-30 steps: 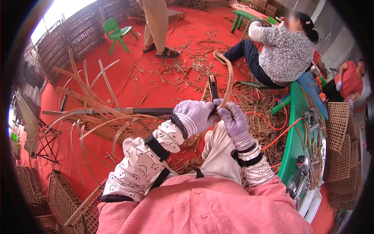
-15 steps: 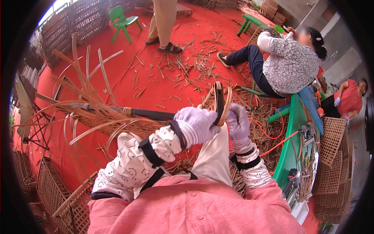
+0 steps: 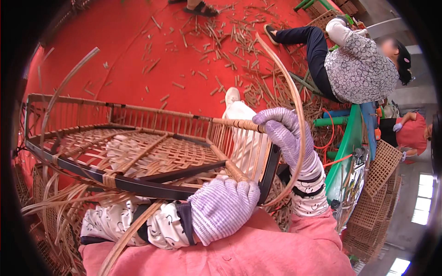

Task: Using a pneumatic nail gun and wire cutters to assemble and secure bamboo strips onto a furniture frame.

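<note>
Left of the green desk (image 3: 348, 138), the woven basket (image 3: 184, 148) lies with its long axis crosswise, one end pointing toward that desk and its latticed inside facing up. The left hand (image 3: 224, 208) is clamped on the dark rim (image 3: 152, 187) at the desk-side end; the right hand (image 3: 286, 135), nearer the desk, curls behind an arched cane strip (image 3: 302, 133), its grip unclear. Nearly edge-on half a second ago, the basket now tips into full view.
</note>
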The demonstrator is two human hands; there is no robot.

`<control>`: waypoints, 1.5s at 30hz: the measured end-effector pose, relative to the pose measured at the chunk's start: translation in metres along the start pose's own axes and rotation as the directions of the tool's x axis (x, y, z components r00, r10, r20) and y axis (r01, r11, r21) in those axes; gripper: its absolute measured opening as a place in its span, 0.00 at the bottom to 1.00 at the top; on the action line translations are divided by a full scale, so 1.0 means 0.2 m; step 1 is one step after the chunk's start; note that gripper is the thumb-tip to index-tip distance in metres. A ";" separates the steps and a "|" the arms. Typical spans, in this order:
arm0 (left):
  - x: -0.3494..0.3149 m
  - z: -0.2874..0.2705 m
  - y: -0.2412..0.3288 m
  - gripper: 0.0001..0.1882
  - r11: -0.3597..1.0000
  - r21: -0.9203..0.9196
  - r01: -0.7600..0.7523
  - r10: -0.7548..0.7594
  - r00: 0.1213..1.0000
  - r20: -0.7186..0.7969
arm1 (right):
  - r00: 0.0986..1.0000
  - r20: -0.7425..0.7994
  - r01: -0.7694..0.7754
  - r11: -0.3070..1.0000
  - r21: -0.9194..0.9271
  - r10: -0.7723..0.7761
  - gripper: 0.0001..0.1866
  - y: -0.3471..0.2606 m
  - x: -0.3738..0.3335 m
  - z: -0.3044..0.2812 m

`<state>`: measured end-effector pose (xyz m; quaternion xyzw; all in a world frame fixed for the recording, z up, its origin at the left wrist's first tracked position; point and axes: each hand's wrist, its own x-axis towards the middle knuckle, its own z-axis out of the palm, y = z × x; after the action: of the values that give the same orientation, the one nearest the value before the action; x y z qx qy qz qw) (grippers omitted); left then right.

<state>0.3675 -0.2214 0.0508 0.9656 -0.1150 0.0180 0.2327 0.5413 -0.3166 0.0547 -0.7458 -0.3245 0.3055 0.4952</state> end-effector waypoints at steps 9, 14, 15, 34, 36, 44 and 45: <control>-0.06 -0.03 0.04 0.18 0.987 -0.143 0.074 -0.054 0.989 0.138 | 0.998 0.057 -0.022 0.961 0.275 0.007 0.11 0.02 -0.08 0.03; -0.08 -0.03 0.04 0.18 0.985 -0.162 0.058 -0.026 0.981 0.191 | 0.981 0.141 -0.182 0.901 0.393 0.137 0.46 0.00 -0.06 0.01; -0.08 -0.04 0.03 0.18 0.983 -0.181 0.035 -0.009 0.990 0.142 | 0.978 0.145 -0.193 0.899 0.392 0.146 0.46 0.02 -0.05 -0.02; -0.13 -0.01 -0.03 0.13 0.979 0.176 -0.103 0.117 0.991 -0.070 | 0.962 0.261 -0.022 0.938 0.346 -0.074 0.49 0.11 -0.07 0.00; -0.15 -0.05 -0.07 0.22 0.975 0.184 -0.126 0.146 0.984 -0.104 | 0.939 0.282 0.117 0.955 0.272 -0.195 0.45 0.18 -0.06 0.01; -0.61 -0.34 -0.03 0.23 0.988 0.092 0.123 -0.120 0.992 -0.044 | 0.645 0.097 0.764 0.640 -0.083 -0.758 0.16 0.07 -0.03 0.39; -0.65 -0.40 0.00 0.22 0.981 0.091 0.171 -0.169 0.985 -0.033 | 0.584 0.083 0.810 0.575 -0.112 -0.807 0.15 0.07 -0.02 0.45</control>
<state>0.2422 -0.1581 0.1105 0.9813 -0.0283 0.0155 0.1895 0.4716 -0.2753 0.0141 -0.5445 -0.6546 0.0315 0.5235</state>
